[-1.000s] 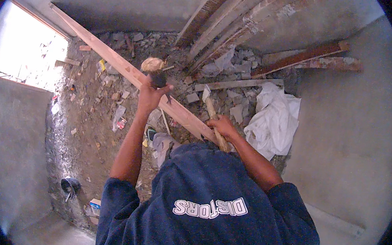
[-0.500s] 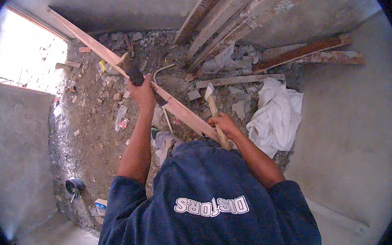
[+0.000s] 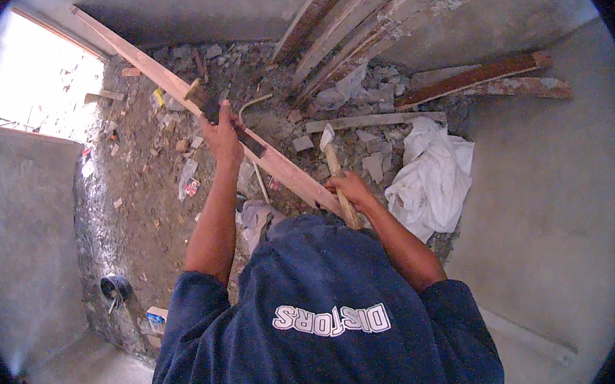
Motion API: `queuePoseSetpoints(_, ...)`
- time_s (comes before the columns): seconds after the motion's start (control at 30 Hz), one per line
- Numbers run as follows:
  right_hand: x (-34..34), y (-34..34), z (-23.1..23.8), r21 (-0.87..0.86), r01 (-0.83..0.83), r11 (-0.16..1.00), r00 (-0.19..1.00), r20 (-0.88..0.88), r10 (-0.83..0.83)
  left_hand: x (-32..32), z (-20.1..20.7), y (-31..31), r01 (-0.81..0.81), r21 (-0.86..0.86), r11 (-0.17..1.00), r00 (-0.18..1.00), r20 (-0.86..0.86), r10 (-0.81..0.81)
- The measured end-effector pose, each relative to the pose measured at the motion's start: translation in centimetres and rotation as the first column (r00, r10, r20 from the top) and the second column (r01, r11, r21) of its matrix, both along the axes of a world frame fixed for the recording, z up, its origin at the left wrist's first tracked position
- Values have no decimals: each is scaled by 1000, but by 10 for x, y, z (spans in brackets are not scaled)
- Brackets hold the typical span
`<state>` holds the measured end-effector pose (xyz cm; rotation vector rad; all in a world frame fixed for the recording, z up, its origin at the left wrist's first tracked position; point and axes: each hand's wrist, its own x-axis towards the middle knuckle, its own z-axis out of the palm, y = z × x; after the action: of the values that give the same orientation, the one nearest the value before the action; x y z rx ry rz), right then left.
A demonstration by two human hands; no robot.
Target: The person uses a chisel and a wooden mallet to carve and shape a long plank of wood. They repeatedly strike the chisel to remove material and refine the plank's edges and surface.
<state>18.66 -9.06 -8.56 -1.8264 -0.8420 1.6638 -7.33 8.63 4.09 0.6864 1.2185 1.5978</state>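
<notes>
A long, pale wooden plank (image 3: 140,55) runs slantwise from the upper left down to my waist. My left hand (image 3: 222,141) is closed around its middle, thumb raised. At that hand lies a dark flat blade (image 3: 253,143) with a wooden end piece (image 3: 196,93), flat along the plank; its kind is unclear. My right hand (image 3: 352,190) grips a rough wooden handle (image 3: 334,164) with a pale head (image 3: 328,137), perhaps a hammer. The handle crosses the plank's near end, and that hand's fingers touch the plank's edge.
Rubble and litter cover the dirt floor (image 3: 152,215). Tall boards (image 3: 343,38) lean on the back wall, and more planks (image 3: 478,81) lie at the right. A white sack (image 3: 433,177) is crumpled right of my right hand. A bent pale pipe (image 3: 257,101) stands beyond the plank.
The dark blade has turned to lie flatter on the plank, and my left thumb has lifted. My right hand and its tool have barely moved.
</notes>
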Motion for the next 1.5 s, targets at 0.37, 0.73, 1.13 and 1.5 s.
queuePoseSetpoints(0.37, 1, 0, -8, -28, 16, 999, 1000, 18, -15, 0, -4, 5, 51, 103, 993, 999, -21, -49)
queuePoseSetpoints(0.73, 2, 4, -3, -46, -23, 999, 997, 74, 27, 9, 0, -3, 115, 145, 983, 978, -190, -86)
queuePoseSetpoints(1.13, 2, 4, -5, -37, 3, 999, 997, 78, 0, 9, 6, -6, 126, 137, 982, 979, -179, -101)
queuePoseSetpoints(1.5, 5, 3, -18, -86, 10, 996, 1000, 25, -8, 15, 5, -21, 203, 27, 979, 913, -365, -179)
